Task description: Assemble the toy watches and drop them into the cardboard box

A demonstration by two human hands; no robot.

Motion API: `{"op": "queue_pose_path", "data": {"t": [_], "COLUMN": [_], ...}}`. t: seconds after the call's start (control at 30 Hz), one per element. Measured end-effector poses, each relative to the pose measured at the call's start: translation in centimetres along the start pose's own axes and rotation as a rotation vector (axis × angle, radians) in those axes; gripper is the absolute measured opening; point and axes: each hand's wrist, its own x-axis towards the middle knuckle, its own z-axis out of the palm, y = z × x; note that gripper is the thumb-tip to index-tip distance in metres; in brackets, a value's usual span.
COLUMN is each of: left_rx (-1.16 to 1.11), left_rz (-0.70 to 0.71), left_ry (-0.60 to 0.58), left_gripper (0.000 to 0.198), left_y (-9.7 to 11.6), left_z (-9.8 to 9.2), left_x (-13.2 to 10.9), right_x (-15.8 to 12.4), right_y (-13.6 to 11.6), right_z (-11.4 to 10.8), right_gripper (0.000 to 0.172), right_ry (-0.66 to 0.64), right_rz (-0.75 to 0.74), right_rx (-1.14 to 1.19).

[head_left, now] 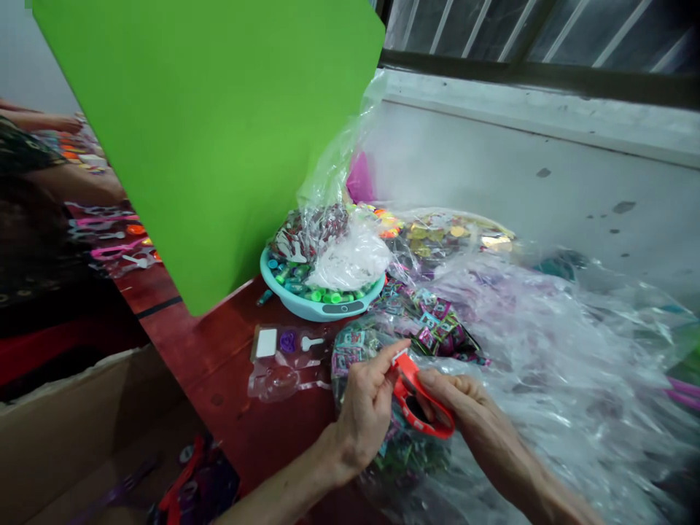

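Observation:
An orange-red looped band (424,408) with a white end is held between my two hands, above the plastic bags. My left hand (369,401) pinches its white-tipped upper end. The fingers of my right hand (459,397) are closed on the band's right side. To the left, a clear moulded plastic tray (281,380) lies on the red table (219,372). In or on it are a white square piece (266,343), a purple round piece (288,340) and a small white piece (311,342).
Beyond my hands stands a light-blue basin (317,310) of small green and teal items. Clear bags (525,343) cover the right side. A green panel (213,131) rises behind. At lower left is a cardboard box (71,430); a person's arm (76,182) shows at far left.

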Motion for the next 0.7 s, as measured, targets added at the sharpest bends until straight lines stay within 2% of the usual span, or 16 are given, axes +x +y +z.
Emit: {"op": "queue_pose_path", "data": {"t": [0.17,0.3,0.37,0.43,0.5,0.53,0.57,0.67,0.7], "left_rx": [0.055,0.031,0.053,0.085,0.109,0.115,0.117,0.089,0.054], "left_rz": [0.14,0.152,0.156,0.176,0.164,0.151,0.141,0.111,0.085], "left_ry": [-0.05,-0.132,-0.135,-0.137,-0.192,-0.227,-0.243,-0.259,-0.304], "left_gripper": [0.051,0.047,0.045,0.042,0.038,0.035,0.033,0.027,0.027], "left_y": [0.1,0.8,1.1,1.5,1.7,1.9,2.0,2.5,2.7], "left_z": [0.0,0.3,0.3,0.1,-0.3,-0.5,-0.8,-1.5,-1.8], "left_x": [-0.2,-0.3,-0.3,-0.3,-0.4,-0.5,-0.6,-0.9,-0.9], "right_x": [0.0,0.5,0.7,0.8,0.6,0.5,0.4,0.0,-0.1], "right_y": [0.2,0.7,0.8,0.7,0.3,0.0,-0.4,-1.3,-1.6], "right_z": [0.4,0.6,0.4,-0.1,-0.5,-0.7,-0.7,-0.9,-1.0], "right_gripper": [0.053,0.057,0.057,0.052,0.04,0.033,0.03,0.027,0.026], "right_ry": [0.022,0.031,0.105,0.258,0.384,0.392,0.342,0.045,0.016], "right_rz": [-0.02,-0.052,-0.143,-0.273,-0.375,-0.395,-0.394,-0.266,-0.204], "right_rx": [0.032,0.02,-0.154,-0.385,-0.511,-0.506,-0.462,-0.207,-0.108]}}
